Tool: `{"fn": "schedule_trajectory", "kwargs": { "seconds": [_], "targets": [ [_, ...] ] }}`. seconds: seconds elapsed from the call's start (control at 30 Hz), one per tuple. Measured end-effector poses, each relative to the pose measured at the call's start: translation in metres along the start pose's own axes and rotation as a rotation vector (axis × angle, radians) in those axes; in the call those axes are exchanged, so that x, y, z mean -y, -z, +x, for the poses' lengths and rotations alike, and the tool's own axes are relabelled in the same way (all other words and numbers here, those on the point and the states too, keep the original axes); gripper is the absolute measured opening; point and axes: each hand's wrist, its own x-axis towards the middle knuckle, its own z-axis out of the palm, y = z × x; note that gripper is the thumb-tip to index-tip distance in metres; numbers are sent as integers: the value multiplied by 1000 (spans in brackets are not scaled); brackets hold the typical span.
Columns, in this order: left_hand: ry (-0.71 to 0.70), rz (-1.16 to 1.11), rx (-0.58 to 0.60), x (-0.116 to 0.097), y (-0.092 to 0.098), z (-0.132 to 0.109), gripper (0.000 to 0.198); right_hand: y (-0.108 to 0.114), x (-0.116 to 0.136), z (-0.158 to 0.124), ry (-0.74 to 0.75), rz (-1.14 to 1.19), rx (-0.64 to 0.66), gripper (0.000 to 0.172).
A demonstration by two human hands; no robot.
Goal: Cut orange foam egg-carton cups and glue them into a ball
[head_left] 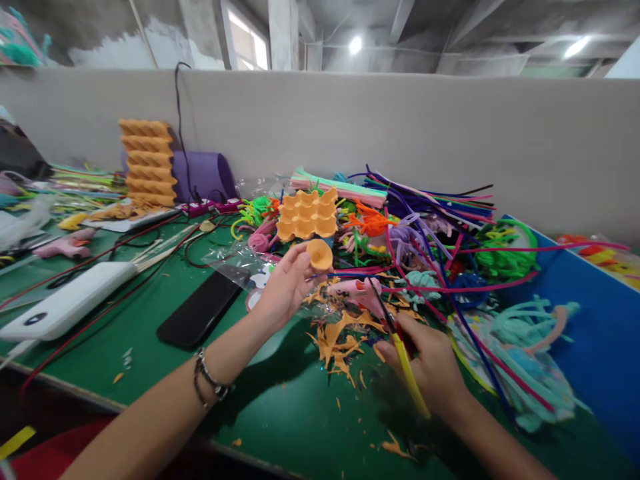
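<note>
My left hand (286, 285) holds up a small orange egg-carton cup (320, 255) between thumb and fingers, its hollow side facing me. In my right hand (431, 363) is a pair of scissors (409, 375) with yellow handles, the dark blades pointing up and to the left. Behind the blades lies a pink glue gun (356, 293). Torn orange scraps (340, 337) are scattered on the table between my hands. Just beyond the cup sits a larger piece of orange egg carton (307, 215).
Bundles of pipe cleaners (430, 200) fill the back of the green table (280, 413). A black phone (203, 310) and a white power strip (65, 300) lie at left. An orange carton stack (149, 162) stands behind. A blue panel (575, 313) bounds the right side.
</note>
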Motion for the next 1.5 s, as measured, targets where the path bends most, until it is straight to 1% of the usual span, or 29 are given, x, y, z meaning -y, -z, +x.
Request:
{"fn": "schedule_trajectory", "kwargs": {
  "seconds": [0.03,0.07,0.1,0.13,0.2,0.23,0.3,0.33,0.4,0.6,0.73,0.83,0.93,1.07,1.2,1.33,1.4,1.5],
  "targets": [
    [-67,93,-29,-3,6,5,26,0,0,0,19,-7,-7,42],
    [-132,227,-25,-6,12,11,27,0,0,1,39,-15,-12,42],
    [-202,408,12,-10,18,16,27,0,0,1,55,-22,-12,43],
    [-257,635,80,-14,24,21,27,0,0,1,67,-29,-13,43],
    [-316,1127,226,-21,34,31,25,0,0,1,80,-40,-18,44],
    [-322,1341,276,-23,38,35,25,-1,1,1,83,-44,-18,44],
    [-300,1659,328,-25,42,42,25,-1,1,1,91,-48,-14,43],
    [-274,1765,340,-25,43,44,27,-2,1,1,95,-48,-9,42],
    [-224,1896,360,-24,45,49,30,-2,1,0,100,-52,-2,42],
    [-148,2018,376,-18,45,57,38,-2,4,-1,81,-37,20,45],
    [-113,2068,369,-15,39,59,34,-2,6,-2,101,-49,11,46],
    [-113,2079,356,-12,38,61,32,-2,6,-1,111,-67,10,46],
    [-134,2091,298,-9,39,62,31,-2,6,-1,107,-62,9,45],
    [-146,2122,213,-4,38,64,37,-4,4,-2,78,-50,34,44],
    [-136,2137,228,-1,33,67,39,-7,2,-4,38,-54,35,43],
    [-135,2139,253,-2,31,68,38,-6,2,-3,28,-55,39,42],
    [-133,2133,262,-3,32,65,36,-4,2,-2,18,-66,33,42],
    [-145,2104,281,-7,33,56,34,-3,2,-1,12,-66,21,41]
  ]
}}
